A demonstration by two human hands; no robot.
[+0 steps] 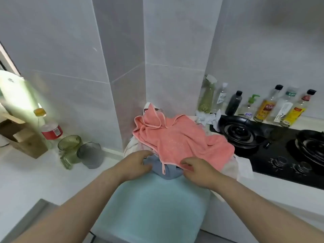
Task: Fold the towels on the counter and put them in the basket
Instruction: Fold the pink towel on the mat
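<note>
My two hands at the towel heap on the surface (43, 174): the pink towel (175, 137) lay crumpled on top, just ahead of both, its near hem running side to side between them. My right hand (197, 172) pinched that hem with curled fingers (186, 162). My left hand (136, 163) curled against the grey-blue towel (169, 172) beside the hem's other end, and I could not tell if it gripped. The right looked better placed to lift. A teal towel (154, 207) lay spread nearest me. I could make out no basket.

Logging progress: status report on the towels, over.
Left hand grips grey-blue towel. Right hand pinches pink towel hem. Teal towel spread flat in front. Stove close on right.
</note>
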